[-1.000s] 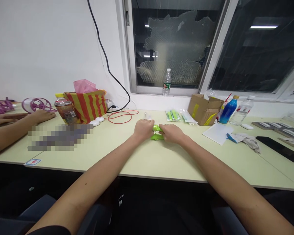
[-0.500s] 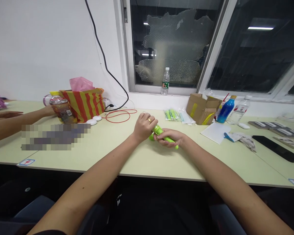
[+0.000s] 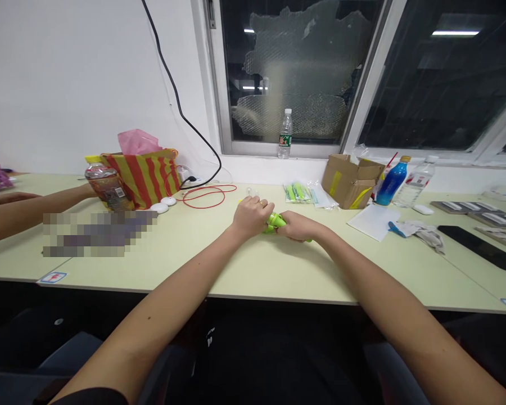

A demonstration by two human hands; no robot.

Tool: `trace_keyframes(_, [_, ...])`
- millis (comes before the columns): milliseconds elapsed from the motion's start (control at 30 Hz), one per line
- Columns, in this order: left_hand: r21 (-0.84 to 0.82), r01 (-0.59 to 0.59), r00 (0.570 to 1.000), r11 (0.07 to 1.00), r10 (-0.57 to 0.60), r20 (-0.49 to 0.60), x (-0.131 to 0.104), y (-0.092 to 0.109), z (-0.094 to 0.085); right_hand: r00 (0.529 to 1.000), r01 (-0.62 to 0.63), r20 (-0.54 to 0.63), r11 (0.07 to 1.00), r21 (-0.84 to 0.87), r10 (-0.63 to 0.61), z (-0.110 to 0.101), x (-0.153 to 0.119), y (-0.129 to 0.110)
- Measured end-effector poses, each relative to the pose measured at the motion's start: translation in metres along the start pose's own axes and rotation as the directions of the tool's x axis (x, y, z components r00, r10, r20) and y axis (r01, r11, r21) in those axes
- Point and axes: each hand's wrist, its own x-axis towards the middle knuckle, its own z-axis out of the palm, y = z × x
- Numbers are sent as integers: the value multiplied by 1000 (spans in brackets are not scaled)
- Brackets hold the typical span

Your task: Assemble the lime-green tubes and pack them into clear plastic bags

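Both hands meet over the table around a lime-green plastic tool point(image 3: 277, 221) with a slim handle; its exact kind is hidden by the fingers. My left hand point(image 3: 252, 216), with a ring on one finger, is closed round its far left end. A bit of yellow and something clear show just beyond those knuckles. My right hand point(image 3: 298, 226) wraps the handle, and a green tip peeks out below the palm. Several similar green pieces in clear plastic packets point(image 3: 297, 192) lie behind the hands.
A cardboard box point(image 3: 349, 180), a blue bottle point(image 3: 392, 181), white paper point(image 3: 373, 221) and a glove point(image 3: 421, 232) are on the right. To the left are a striped bag point(image 3: 147, 180), a tea bottle point(image 3: 109, 184), a red cable point(image 3: 204, 197) and another person's arm point(image 3: 46, 208).
My right hand has turned over the green tool, its back now facing up and covering more of the handle. The left hand keeps its grip, and the view has tilted slightly.
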Motion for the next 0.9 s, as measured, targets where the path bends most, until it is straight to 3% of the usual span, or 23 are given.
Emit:
trace_keyframes(100, [22, 40, 997, 999, -41, 69, 0, 1, 1, 982, -33, -186, 956, -291, -22, 3, 3, -2])
trace_keyframes(233, [53, 120, 984, 991, -126, 128, 0, 3, -1, 948, -177, -317, 791, -586, -23, 6, 1, -7])
trace_keyframes(367, [57, 155, 972, 986, -163, 167, -1, 3, -2, 936, -210, -348, 709, -673, -53, 11, 3, -8])
trace_keyframes(467, [46, 157, 980, 986, -162, 115, -3, 1, 1, 925, -202, -373, 734, -649, -75, 13, 6, -7])
trace_keyframes(567, [56, 109, 994, 992, -109, -13, -4, -3, 4, 953, -51, -295, 916, -397, -74, 12, 4, -7])
trace_keyframes(633, [47, 54, 994, 997, -49, -99, -4, -4, 3, 996, 71, -57, 997, 6, -71, 10, 2, -8])
trace_keyframes(700, [20, 13, 986, 1000, -9, -167, -3, -5, 1, 973, 44, 185, 901, 432, -136, 8, 0, -7])
trace_keyframes(767, [-6, -1, 978, 1000, 0, -207, -3, -5, -1, 936, -42, 284, 735, 676, -209, 8, 0, -7])
trace_keyframes(833, [-14, -4, 975, 1000, 1, -223, -4, -5, -3, 920, -87, 306, 635, 768, -244, 9, 0, -7])
trace_keyframes(900, [-10, -7, 975, 1000, 4, -222, -5, -6, -2, 918, -93, 308, 618, 781, -250, 9, -1, -7])
